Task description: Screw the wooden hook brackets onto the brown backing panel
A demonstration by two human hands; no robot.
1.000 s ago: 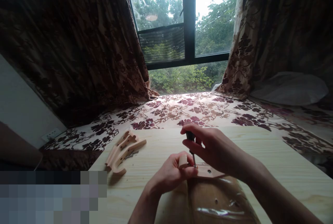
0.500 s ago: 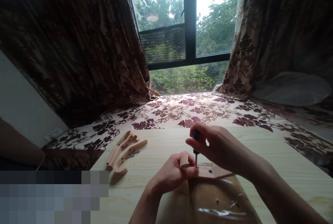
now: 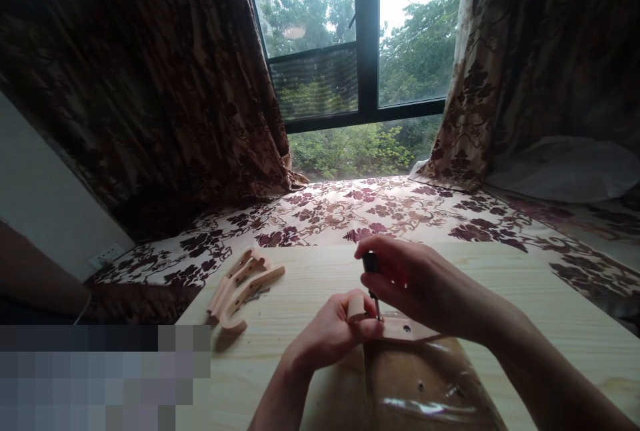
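Observation:
My right hand (image 3: 417,281) grips the dark handle of a screwdriver (image 3: 371,264), its metal shaft slanting down to the wood beside my left thumb. Closed around the near end of a pale wooden hook (image 3: 395,331), my left hand (image 3: 325,334) keeps it against a brown block (image 3: 413,367) covered in shiny clear film. A rounded end of the wood sticks up between my left thumb and fingers. One dark hole shows in the hook's flat part. Whether a screw sits under the screwdriver tip is hidden by my thumb.
Several curved wooden hooks (image 3: 245,291) lie at the left of the pale wooden tabletop (image 3: 300,271), with small thin screws (image 3: 257,294) by them. Beyond the table are a flower-patterned cloth (image 3: 320,211), patterned curtains (image 3: 200,84) and a window (image 3: 367,31).
The screwdriver has gone from nearly upright to leaning, its handle tipped left. My right hand's fingers have shifted on the handle. My left hand stays on the wooden hook.

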